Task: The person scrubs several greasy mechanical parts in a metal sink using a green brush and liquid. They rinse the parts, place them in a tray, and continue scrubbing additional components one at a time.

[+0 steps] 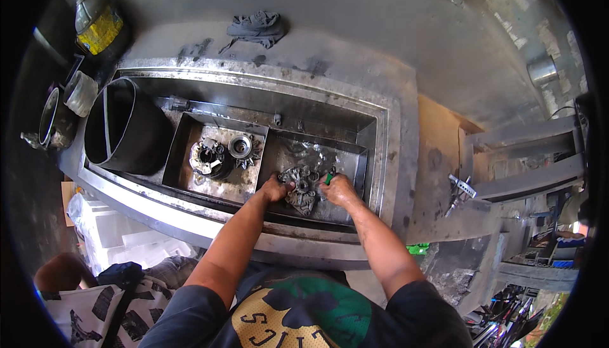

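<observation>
Greasy tray [355, 158]; hands [275, 189] [338, 189] half-hide metal part [301, 193]; green tool [329, 178] barely visible.

I see my left hand [274, 189] gripping a grimy metal housing [301, 191] in the wash tray [355, 158], my right hand [338, 187] beside it holding a green-handled tool [329, 177]; two gear parts [222, 154] sit left.

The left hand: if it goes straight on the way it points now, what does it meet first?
The left hand points toward the right and already touches the grey metal part in the tray. That part comes first; beyond it is the right hand.
</observation>
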A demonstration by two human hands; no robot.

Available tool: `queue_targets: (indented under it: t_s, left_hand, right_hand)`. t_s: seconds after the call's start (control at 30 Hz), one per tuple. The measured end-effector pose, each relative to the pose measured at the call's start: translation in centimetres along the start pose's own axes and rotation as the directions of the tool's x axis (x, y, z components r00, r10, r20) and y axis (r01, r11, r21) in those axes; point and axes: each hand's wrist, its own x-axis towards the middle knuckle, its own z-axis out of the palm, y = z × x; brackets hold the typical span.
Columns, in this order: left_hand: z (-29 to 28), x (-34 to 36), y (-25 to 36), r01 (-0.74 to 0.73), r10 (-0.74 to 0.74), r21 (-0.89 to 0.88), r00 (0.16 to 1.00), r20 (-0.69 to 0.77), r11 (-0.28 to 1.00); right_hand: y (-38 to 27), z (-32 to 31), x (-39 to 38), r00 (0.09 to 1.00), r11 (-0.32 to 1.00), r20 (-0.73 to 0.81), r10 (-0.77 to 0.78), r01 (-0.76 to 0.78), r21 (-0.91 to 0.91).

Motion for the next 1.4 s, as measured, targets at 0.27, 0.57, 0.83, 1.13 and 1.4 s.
queue_targets:
  t_s: [0.27,0.57,0.83,1.13,1.4]
  left_hand:
    - [-0.3,2.5,-4.0,-0.105,0.19,-0.308,0.947,0.258,0.945]
    - [-1.0,-1.4,1.6,0.006,-0.03,0.081,0.955,0.294,0.997]
    - [-0.6,-0.1,0.2,-0.011,-0.028,0.091,0.914,0.406,0.996]
    - [-1.4,-1.8,2.4,0.001,-0.031,0.083,0.933,0.358,0.997]
    - [-1.4,-3.7,2.3,0.027,-0.029,0.054,0.999,0.028,0.998]
  right_hand:
    - [6.6,3.8,5.1,0.983,0.982,-0.121,0.136,-0.151,-0.118]
    - [-0.4,0.6,0.1,0.976,0.989,-0.207,0.063,-0.033,0.143]
    - [-1.2,0.4,0.5,0.998,0.997,-0.022,-0.066,0.065,-0.049]
    - [4.6,3.5,3.9,0.927,1.0,-0.374,0.009,-0.016,-0.018]
    - [-0.9,-0.8,4.0,0.878,0.981,-0.44,0.19,-0.185,0.055]
